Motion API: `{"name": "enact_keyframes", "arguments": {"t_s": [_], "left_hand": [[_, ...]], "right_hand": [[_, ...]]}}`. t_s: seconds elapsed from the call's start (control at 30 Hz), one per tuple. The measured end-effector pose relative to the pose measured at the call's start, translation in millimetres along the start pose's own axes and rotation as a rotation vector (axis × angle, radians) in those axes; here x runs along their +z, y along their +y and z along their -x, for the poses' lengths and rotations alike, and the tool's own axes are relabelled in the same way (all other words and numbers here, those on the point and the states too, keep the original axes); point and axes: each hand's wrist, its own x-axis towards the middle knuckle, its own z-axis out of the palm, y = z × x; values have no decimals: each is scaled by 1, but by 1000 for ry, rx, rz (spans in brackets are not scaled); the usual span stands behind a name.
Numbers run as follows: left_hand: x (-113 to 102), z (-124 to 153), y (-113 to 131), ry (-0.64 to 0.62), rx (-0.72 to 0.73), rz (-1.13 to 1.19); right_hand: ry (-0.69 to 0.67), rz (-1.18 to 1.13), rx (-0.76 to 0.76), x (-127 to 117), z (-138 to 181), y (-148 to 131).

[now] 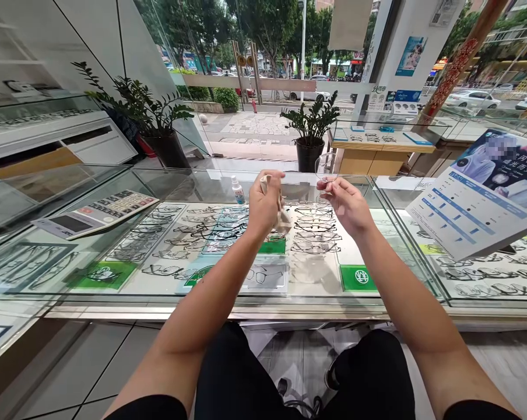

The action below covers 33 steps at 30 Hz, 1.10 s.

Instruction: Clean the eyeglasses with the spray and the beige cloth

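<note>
My left hand [266,204] is closed around a pale cleaning cloth [283,220], which hangs down below the fist. My right hand [344,201] pinches a clear round lens [325,166] by its lower edge and holds it upright at about the same height. Both hands hover above the glass counter [228,181]. Rows of spectacle frames [313,230] lie on display under the glass, directly below the hands.
A calculator [97,213] lies on the counter at left. A small spray bottle [238,191] stands near my left hand. A tilted brochure stand [477,195] sits at right. Two potted plants [309,125] stand beyond the counter, by the glass shopfront.
</note>
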Motion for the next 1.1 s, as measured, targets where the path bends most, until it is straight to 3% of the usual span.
{"name": "enact_keyframes", "arguments": {"t_s": [0.17,0.3,0.53,0.8,0.9,1.1], "left_hand": [[0,7,8,11,399,-429],[-2,3,7,-49,623,-551],[-7,-1,-1,-204,570,-613],[-7,2,-5,-191,547,-641],[-7,1,-3,-160,525,-615],[-12,-4,1,35,596,-614]], "right_hand": [[-27,0,20,-6,-3,-3],[-80,15,42,-9,-2,-9],[-294,151,94,-15,-2,-12],[-318,194,99,-19,-2,-9],[-231,247,5,-21,-5,-6],[220,477,-402,-19,1,-6]]}}
